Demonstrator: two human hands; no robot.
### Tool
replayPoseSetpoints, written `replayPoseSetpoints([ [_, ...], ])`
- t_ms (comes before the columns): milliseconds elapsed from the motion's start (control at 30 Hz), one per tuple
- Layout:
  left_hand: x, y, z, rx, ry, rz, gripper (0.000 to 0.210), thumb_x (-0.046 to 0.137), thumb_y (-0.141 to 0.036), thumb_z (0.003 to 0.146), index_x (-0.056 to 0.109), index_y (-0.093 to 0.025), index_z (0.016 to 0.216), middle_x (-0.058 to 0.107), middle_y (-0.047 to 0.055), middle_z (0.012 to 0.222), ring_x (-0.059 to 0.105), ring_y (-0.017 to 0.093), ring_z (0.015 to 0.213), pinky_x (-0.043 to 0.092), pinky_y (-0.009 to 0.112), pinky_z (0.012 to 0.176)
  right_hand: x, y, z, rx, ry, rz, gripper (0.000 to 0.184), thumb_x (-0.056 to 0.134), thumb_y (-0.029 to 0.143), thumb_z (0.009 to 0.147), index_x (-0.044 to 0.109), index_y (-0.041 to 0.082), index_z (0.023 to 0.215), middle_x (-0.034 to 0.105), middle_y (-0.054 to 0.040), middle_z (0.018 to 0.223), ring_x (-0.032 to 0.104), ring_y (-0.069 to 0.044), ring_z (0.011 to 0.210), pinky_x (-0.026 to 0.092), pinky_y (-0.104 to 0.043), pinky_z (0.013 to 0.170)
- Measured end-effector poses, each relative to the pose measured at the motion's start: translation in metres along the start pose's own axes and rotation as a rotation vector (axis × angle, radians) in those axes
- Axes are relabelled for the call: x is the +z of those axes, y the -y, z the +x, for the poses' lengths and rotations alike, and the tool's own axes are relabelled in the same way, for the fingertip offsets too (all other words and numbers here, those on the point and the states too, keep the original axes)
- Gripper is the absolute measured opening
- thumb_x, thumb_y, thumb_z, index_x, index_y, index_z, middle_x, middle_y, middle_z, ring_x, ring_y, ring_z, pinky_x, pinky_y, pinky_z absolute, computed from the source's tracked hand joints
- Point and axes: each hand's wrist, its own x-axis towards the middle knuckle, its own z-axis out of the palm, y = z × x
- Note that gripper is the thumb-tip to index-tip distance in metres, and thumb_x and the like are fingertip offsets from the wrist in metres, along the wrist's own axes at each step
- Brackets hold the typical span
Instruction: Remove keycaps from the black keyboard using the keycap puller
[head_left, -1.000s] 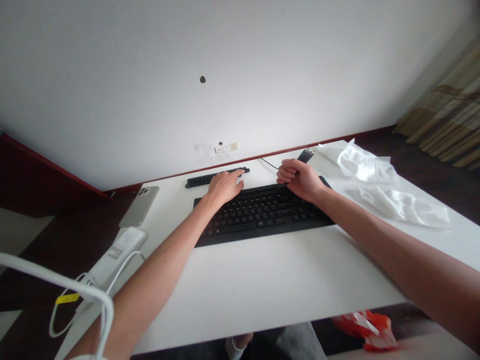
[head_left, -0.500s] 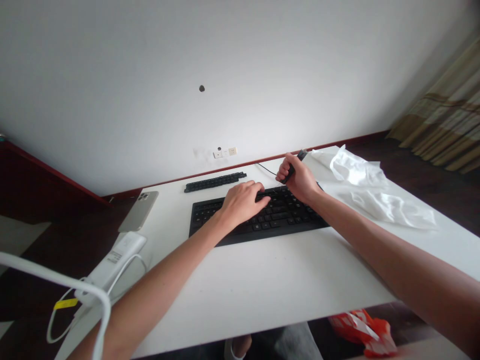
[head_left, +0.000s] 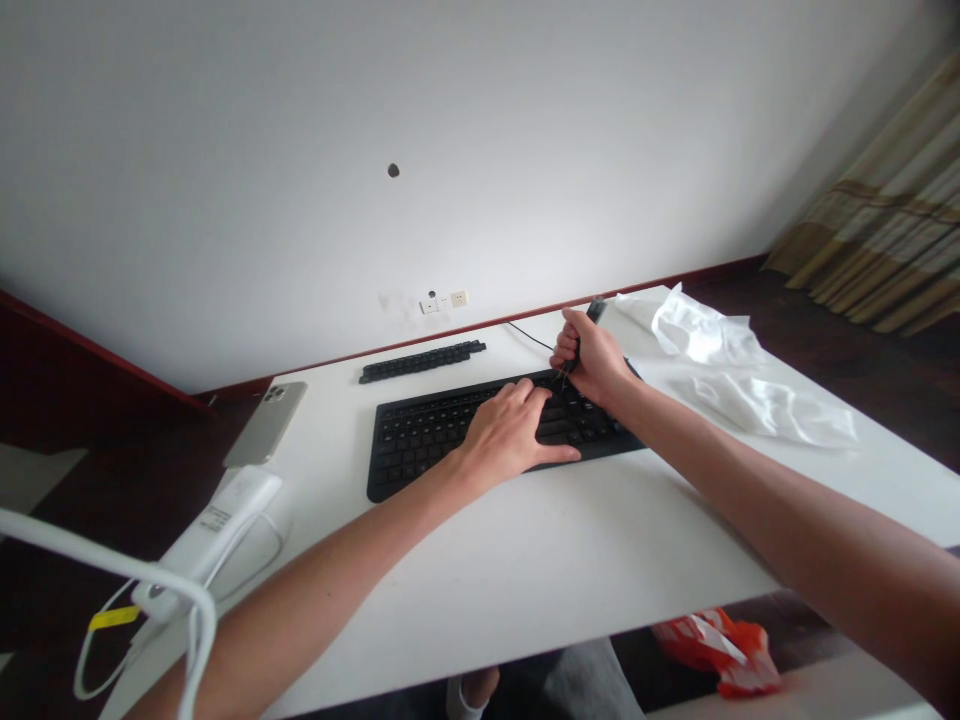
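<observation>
- Keyboard (head_left: 424, 435): black; lies flat on the white table (head_left: 465, 580), near its far edge, keys facing up. Both hands are at it; the left hand hides part of the middle.
- Right hand (head_left: 594, 357): closed in a fist around a dark tool (head_left: 597, 309), over the right part of the keyboard. The tool is tilted; its upper end projects above the fist.
- Thin wires (head_left: 561, 376): extend below the fist toward the keys. Whether they engage a key cannot be told at this size.
- Left hand (head_left: 506, 430): open, palm down over the keyboard, grasping nothing visible. The fingertips are just beside the wires; the thumb points right, near the keyboard's front edge.
- Black keycaps (head_left: 422, 361): set out in a narrow block behind the keyboard, apart from it.
- Black cord (head_left: 529, 335): runs between the far table edge and the area of the right fist.
- Phone (head_left: 266, 424): lies camera side up at the left table edge.
- Power strip (head_left: 210, 540): white; lies nearer the viewer than the phone, with a white cable (head_left: 112, 558) and a yellow tag (head_left: 114, 618) beside it.
- Clear plastic wrapping (head_left: 772, 408): lies crumpled on the right side of the table.
- Red bag (head_left: 724, 650): visible below the near table edge.
</observation>
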Motion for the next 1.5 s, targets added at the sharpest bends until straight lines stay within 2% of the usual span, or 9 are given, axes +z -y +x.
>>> replayPoseSetpoints([
  [233,0.003,0.003,0.004,-0.042,0.013,-0.095,0.083,0.074,-0.077,0.074,0.059,-0.018,0.131,0.066,0.01,0.119,0.065,0.029,0.112,0.052,0.039,0.096,0.005,-0.001,-0.008,0.0,-0.03,-0.05,0.048,0.075,0.03,0.084,0.032,0.023,0.063,0.025,0.0086,0.055,0.024,-0.007,0.047,0.03,-0.021,0.038],
  [567,0.008,0.006,0.0,0.008,-0.062,-0.086,0.076,0.072,-0.074,0.079,0.06,-0.016,0.127,0.067,0.01,0.114,0.064,0.028,0.11,0.052,0.038,0.095,0.01,-0.004,-0.013,-0.033,-0.007,-0.041,0.053,0.075,0.029,0.081,0.025,0.025,0.065,0.021,0.0102,0.054,0.02,-0.007,0.045,0.028,-0.023,0.038],
  [733,0.008,0.006,-0.004,0.051,-0.099,-0.03,0.068,0.067,-0.071,0.086,0.061,-0.015,0.124,0.067,0.011,0.111,0.064,0.028,0.107,0.052,0.039,0.095,0.009,-0.012,-0.016,-0.119,-0.077,0.045,0.053,0.074,0.028,0.08,0.023,0.024,0.066,0.023,0.0099,0.055,0.023,-0.007,0.046,0.033,-0.023,0.041],
  [867,0.007,0.005,-0.005,0.049,-0.101,-0.015,0.065,0.068,-0.071,0.085,0.063,-0.016,0.118,0.067,0.011,0.11,0.064,0.029,0.106,0.052,0.038,0.093,0.011,-0.018,-0.025,-0.161,-0.132,0.098,0.049,0.073,0.028,0.079,0.026,0.023,0.065,0.025,0.0095,0.057,0.026,-0.007,0.047,0.036,-0.022,0.043],
  [1100,0.006,0.007,-0.005,0.059,-0.113,-0.013,0.079,0.066,-0.072,0.085,0.054,-0.015,0.139,0.067,0.013,0.117,0.065,0.03,0.107,0.053,0.038,0.092,0.015,-0.014,-0.036,-0.377,-0.254,0.109,0.049,0.076,0.03,0.079,0.029,0.023,0.066,0.028,0.0086,0.06,0.029,-0.007,0.048,0.038,-0.022,0.043],
  [1300,0.005,0.011,-0.002,0.052,-0.075,-0.032,0.078,0.066,-0.074,0.084,0.058,-0.018,0.138,0.065,0.013,0.121,0.064,0.031,0.112,0.054,0.038,0.091,0.01,-0.02,-0.043,-0.515,-0.315,0.056,0.051,0.076,0.035,0.081,0.028,0.024,0.066,0.028,0.0078,0.06,0.032,-0.008,0.048,0.042,-0.023,0.045],
  [1400,0.006,0.012,0.001,0.052,-0.066,-0.051,0.073,0.068,-0.075,0.082,0.063,-0.02,0.131,0.066,0.011,0.119,0.065,0.03,0.111,0.055,0.038,0.09,0.007,-0.021,-0.044,-0.521,-0.31,0.07,0.05,0.076,0.034,0.08,0.029,0.023,0.066,0.03,0.0079,0.06,0.033,-0.008,0.048,0.043,-0.023,0.045],
  [1500,0.008,0.013,0.002,0.055,-0.074,-0.066,0.072,0.071,-0.073,0.081,0.064,-0.021,0.13,0.067,0.009,0.117,0.066,0.029,0.109,0.056,0.037,0.089,0.006,-0.02,-0.044,-0.459,-0.298,0.109,0.047,0.076,0.032,0.078,0.032,0.023,0.065,0.031,0.0082,0.06,0.032,-0.007,0.049,0.043,-0.022,0.046],
])
